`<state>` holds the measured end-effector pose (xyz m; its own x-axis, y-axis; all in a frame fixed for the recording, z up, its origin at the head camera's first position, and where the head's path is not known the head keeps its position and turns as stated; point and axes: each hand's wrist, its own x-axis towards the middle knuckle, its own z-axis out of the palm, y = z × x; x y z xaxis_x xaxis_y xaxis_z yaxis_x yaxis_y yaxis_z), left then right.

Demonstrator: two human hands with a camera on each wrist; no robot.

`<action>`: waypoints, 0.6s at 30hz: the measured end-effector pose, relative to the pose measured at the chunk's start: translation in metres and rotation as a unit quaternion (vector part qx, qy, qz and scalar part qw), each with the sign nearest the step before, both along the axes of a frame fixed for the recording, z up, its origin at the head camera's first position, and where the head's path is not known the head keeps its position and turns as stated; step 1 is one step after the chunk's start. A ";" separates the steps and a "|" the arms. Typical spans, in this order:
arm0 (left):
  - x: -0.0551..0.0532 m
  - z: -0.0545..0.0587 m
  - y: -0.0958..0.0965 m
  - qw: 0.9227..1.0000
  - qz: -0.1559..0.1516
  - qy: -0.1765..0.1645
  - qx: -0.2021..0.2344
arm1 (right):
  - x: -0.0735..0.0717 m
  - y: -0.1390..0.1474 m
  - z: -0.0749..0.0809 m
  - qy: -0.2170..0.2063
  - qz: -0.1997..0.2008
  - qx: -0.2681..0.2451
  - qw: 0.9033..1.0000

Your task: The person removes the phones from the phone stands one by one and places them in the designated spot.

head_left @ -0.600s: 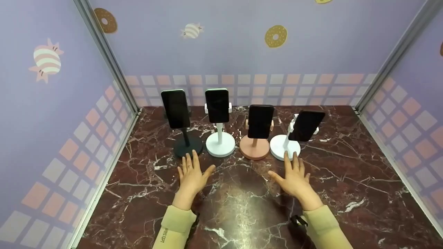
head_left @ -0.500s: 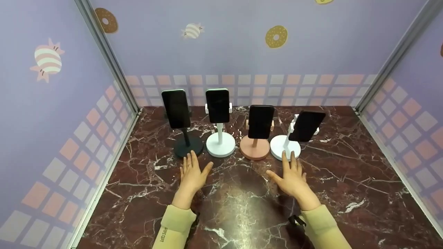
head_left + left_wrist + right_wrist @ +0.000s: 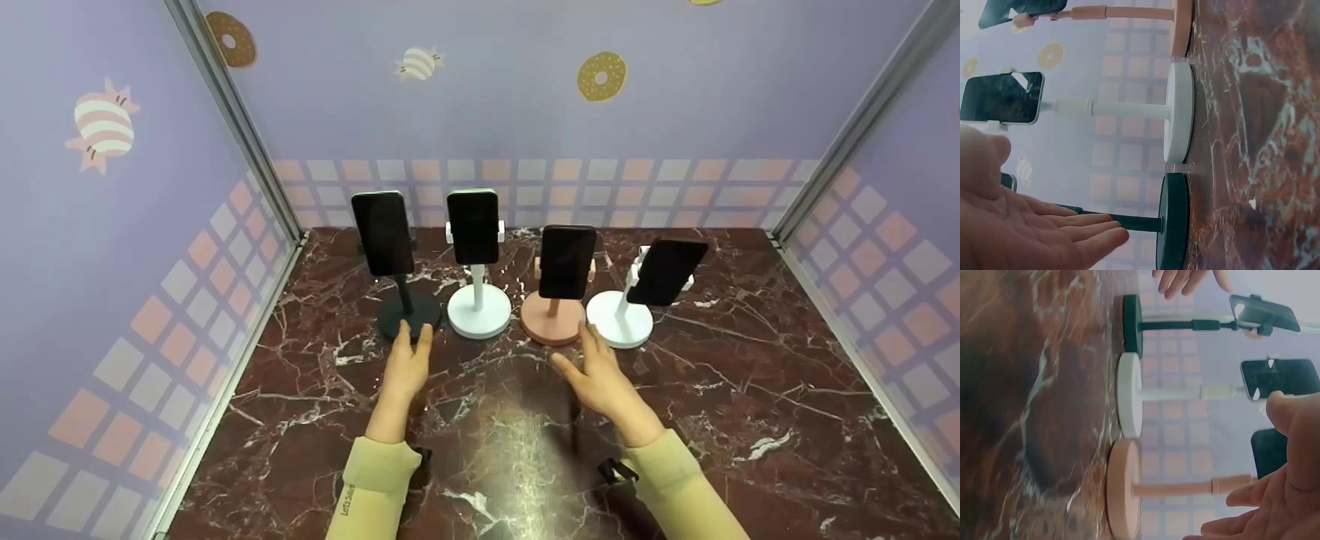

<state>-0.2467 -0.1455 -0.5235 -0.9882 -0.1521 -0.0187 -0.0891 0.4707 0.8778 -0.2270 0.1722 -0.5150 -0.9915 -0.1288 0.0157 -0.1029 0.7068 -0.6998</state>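
Note:
Phones stand on several round-based phone stands in a row. A dark green stand [image 3: 406, 319] at the left holds a phone [image 3: 383, 234]. Beside it a white stand [image 3: 479, 319] carries another phone [image 3: 474, 227]. A peach stand [image 3: 551, 324] bears a phone [image 3: 568, 262], and a second white stand [image 3: 621, 328] at the right has a tilted phone [image 3: 667, 273]. My left hand [image 3: 407, 369] is in front of the dark green base, fingers extended. My right hand [image 3: 602, 375] reaches toward the peach base with straight fingers. Neither hand holds anything; contact with the bases cannot be made out.
Dark red marbled tabletop [image 3: 495, 450] lies under everything. Patterned lilac panels, including a left wall [image 3: 150, 225] and a back wall [image 3: 510, 112], enclose it on three sides, with metal posts [image 3: 240, 127] at the corners.
My right hand has moved left, from the right white base toward the peach one, turning onto its side. My left hand has turned on edge, staying near the dark green base. The stands have not moved.

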 end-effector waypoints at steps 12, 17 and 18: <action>-0.014 0.013 -0.012 0.992 0.064 0.068 0.089 | -0.008 -0.042 0.016 0.053 0.028 -0.073 0.996; -0.020 0.021 -0.017 0.987 0.086 0.086 0.106 | -0.013 -0.057 0.028 0.061 0.033 -0.103 0.992; -0.021 0.022 -0.018 0.986 0.089 0.088 0.108 | -0.015 -0.060 0.030 0.060 0.034 -0.113 0.991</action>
<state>-0.2676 -0.1634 -0.5015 -0.9369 -0.3349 0.1007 0.0101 0.2618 0.9651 -0.2417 0.1117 -0.4853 -0.9697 -0.1758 0.1694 -0.2378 0.5226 -0.8188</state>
